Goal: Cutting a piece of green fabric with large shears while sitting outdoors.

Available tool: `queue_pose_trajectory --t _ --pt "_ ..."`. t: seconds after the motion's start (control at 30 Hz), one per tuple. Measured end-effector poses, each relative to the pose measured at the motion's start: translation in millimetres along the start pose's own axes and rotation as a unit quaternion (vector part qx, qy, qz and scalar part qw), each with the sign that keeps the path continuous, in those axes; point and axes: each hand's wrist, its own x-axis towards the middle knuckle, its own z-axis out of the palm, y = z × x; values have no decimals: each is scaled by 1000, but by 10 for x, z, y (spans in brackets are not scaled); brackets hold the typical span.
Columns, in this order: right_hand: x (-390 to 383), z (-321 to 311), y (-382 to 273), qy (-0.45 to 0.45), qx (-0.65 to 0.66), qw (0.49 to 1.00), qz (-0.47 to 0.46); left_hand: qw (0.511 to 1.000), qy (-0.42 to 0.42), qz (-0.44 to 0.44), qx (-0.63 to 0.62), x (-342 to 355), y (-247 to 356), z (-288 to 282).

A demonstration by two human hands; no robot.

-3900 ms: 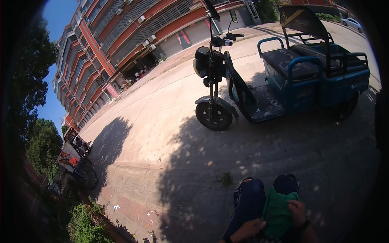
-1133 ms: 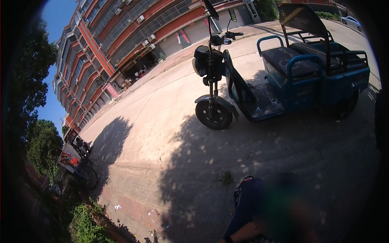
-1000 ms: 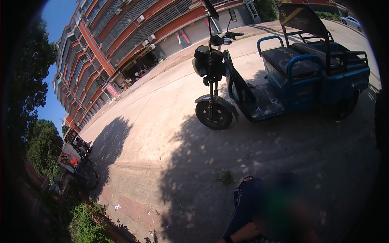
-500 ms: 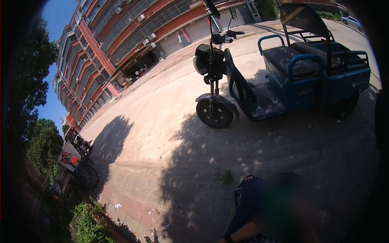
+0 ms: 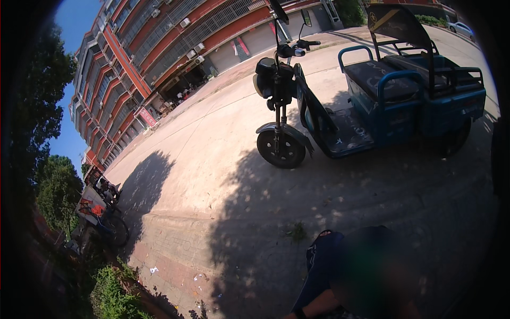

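Note:
Neither of my hands can be made out. At the lower edge, a bare forearm (image 5: 320, 304) with a dark band at its wrist crosses toward the lower left; its hand is cut off by the frame, and whose arm it is I cannot tell. Beside it is a leg in dark blue trousers (image 5: 317, 274). A blurred green and dark patch (image 5: 369, 268) covers what lies to the right. Beyond the leg, a blue cargo tricycle (image 5: 390, 114) stands on the pavement, with nobody on its dark seat (image 5: 385, 80).
A small weed (image 5: 298, 232) grows from the shaded paving. At left, a parked cycle (image 5: 114, 228) stands near green shrubs (image 5: 114, 297). Scraps of white litter (image 5: 154, 270) lie on the bricks. Behind rises a red and grey building (image 5: 159, 53); a pale car (image 5: 461, 29) is far right.

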Motion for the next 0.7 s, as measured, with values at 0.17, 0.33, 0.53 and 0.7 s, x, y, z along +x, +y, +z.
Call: queue_pose_trajectory --t 0.17,0.33,0.53,0.7 --pt "21 -15 60 -1 -10 1000 -10 998 -11 28 54 11 -96 10" --pt "1 -3 -6 1 -3 1000 -5 998 -23 8 61 -2 40 -40" --pt "-16 1 -15 10 0 1000 -3 999 34 29 26 -9 81 -6" --pt "-8 5 -12 5 -10 1000 0 995 -4 -90 -42 -28 90 -51"
